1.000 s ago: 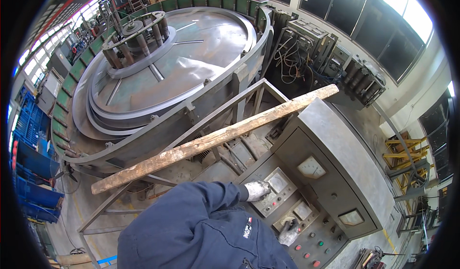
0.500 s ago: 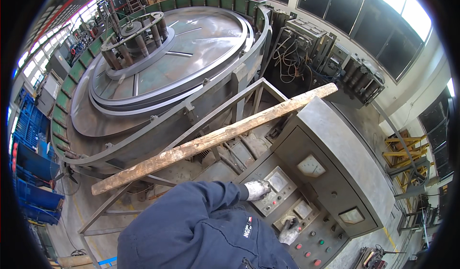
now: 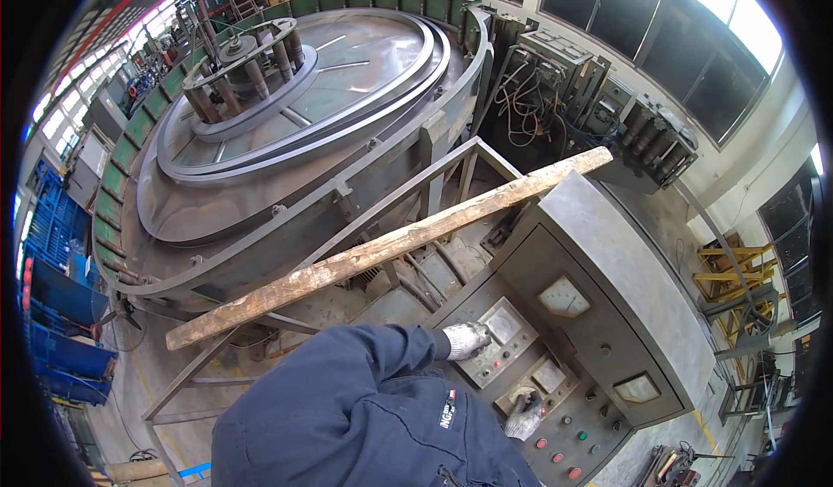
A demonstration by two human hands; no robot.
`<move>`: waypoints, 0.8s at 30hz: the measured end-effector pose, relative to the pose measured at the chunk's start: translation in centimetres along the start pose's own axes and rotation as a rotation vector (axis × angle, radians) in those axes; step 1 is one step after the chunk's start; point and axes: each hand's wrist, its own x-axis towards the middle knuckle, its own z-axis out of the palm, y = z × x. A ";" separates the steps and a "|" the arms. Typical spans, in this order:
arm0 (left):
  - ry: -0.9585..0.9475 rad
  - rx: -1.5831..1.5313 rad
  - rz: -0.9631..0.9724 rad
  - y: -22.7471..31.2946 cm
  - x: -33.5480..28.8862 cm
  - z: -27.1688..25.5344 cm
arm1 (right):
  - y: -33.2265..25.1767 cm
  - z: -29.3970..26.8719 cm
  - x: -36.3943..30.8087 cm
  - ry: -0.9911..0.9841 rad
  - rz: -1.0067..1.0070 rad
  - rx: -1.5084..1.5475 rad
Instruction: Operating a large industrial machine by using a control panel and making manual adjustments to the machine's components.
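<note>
Both my hands wear pale knit gloves and rest on a grey control cabinet's sloped panel. My left hand is closed at the upper meter unit, just left of its dial; its fingertips and whatever they grip are hidden. Nearer me, my right hand has curled fingers at the lower meter unit, beside small buttons. What lies under these fingers cannot be made out. A small red light glows below my left hand. Red and green push buttons sit right of my right hand.
Beyond a metal frame stands a large round machine with a green-walled rim and a metal disc inside. A long rough timber lies across the frame to the cabinet. Yellow stands are at right, blue racks at left.
The disc and rings inside the round machine have turned; their slots and off-centre edges sit differently. My hands stay at the same places on the panel.
</note>
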 end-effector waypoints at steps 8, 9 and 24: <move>-0.003 -0.041 -0.028 0.1 0.0 0.0 | 0.2 0.1 0.0 -0.018 0.034 -0.002; -0.001 -0.045 -0.029 0.1 0.0 0.0 | 0.3 0.1 0.0 -0.023 0.043 0.005; -0.008 -0.031 -0.026 -0.2 0.2 0.5 | 2.3 1.0 0.2 -0.010 0.006 -0.003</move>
